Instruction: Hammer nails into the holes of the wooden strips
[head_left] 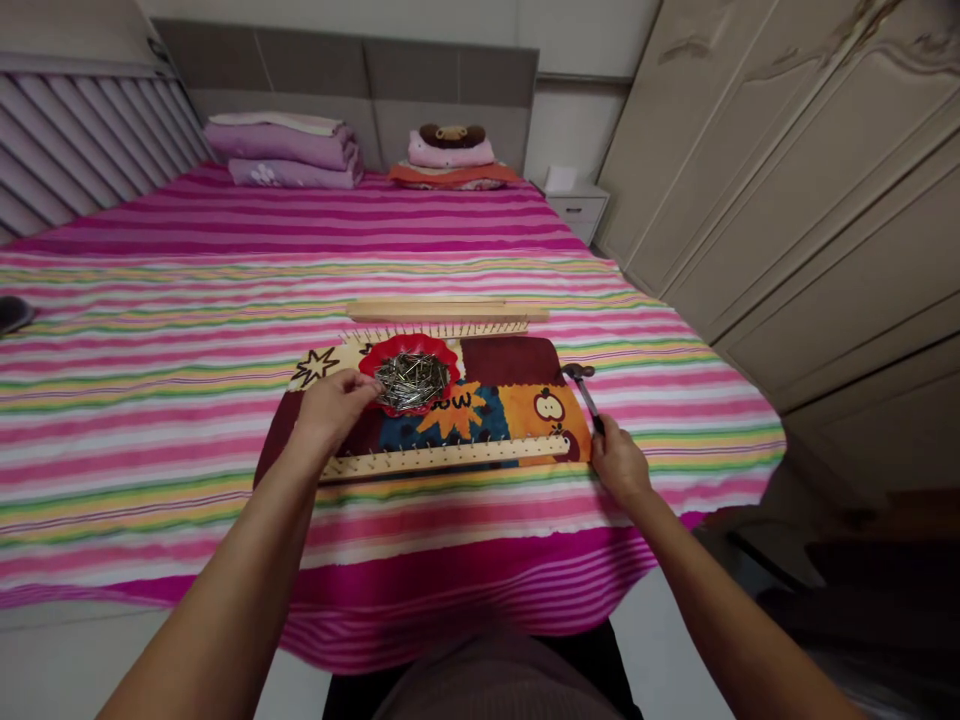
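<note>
While the right hand held the hammer by its dark handle beside the mat, the left hand was at the wavy red bowl; I could not tell if it pinched anything. The hammer's metal head seemed heavy, the handle easiest to hold. The bowl's nails looked thin and slippery. The near wooden strip was long and spiky.

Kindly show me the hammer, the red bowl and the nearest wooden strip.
Hammer (587, 394): head view, on its shaft.
Red bowl (412, 343): head view, on its far rim.
Nearest wooden strip (450, 457): head view, on its top face.
</note>
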